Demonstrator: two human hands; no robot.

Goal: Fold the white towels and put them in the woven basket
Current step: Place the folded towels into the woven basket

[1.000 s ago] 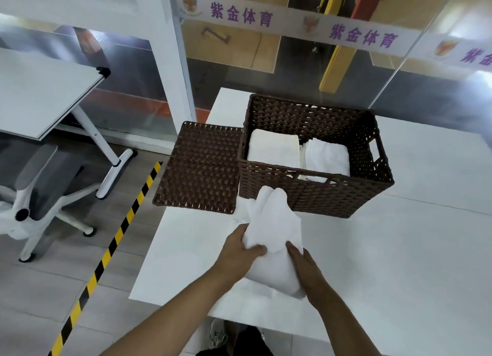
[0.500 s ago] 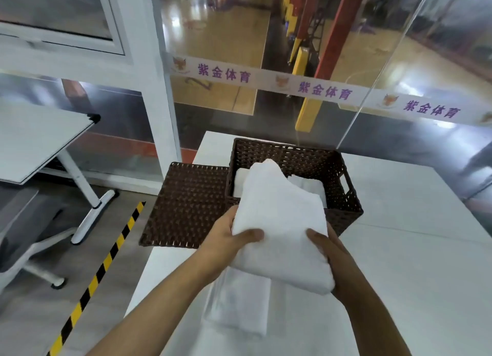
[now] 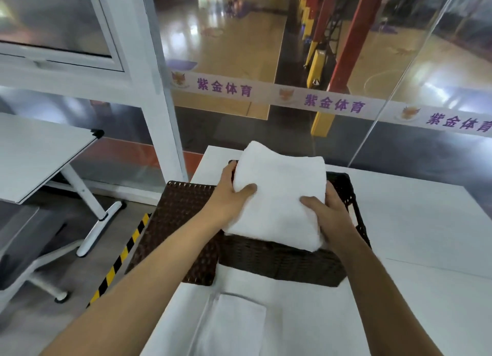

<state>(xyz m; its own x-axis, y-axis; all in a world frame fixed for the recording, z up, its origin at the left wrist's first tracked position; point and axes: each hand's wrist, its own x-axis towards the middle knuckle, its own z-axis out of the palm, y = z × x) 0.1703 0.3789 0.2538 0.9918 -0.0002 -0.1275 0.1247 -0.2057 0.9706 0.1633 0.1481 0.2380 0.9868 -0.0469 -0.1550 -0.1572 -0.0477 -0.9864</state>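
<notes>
I hold a folded white towel (image 3: 279, 193) flat between both hands, directly above the dark brown woven basket (image 3: 282, 265). My left hand (image 3: 229, 198) grips its left edge with the thumb on top. My right hand (image 3: 328, 214) grips its near right corner. The towel hides the inside of the basket, so the towels in it cannot be seen. Another white towel (image 3: 231, 326) lies flat on the white table (image 3: 415, 249) near its front edge, below my arms.
The basket's woven lid (image 3: 178, 222) lies flat to the left of the basket, overhanging the table's left edge. A glass wall with a printed banner (image 3: 332, 102) stands behind the table. A second white table (image 3: 34, 153) and a chair stand at left, beyond yellow-black floor tape (image 3: 119, 259).
Both hands lifted the folded towel off the table and carried it forward, from in front of the basket to over it. The other towel stayed on the table. The camera tilted up.
</notes>
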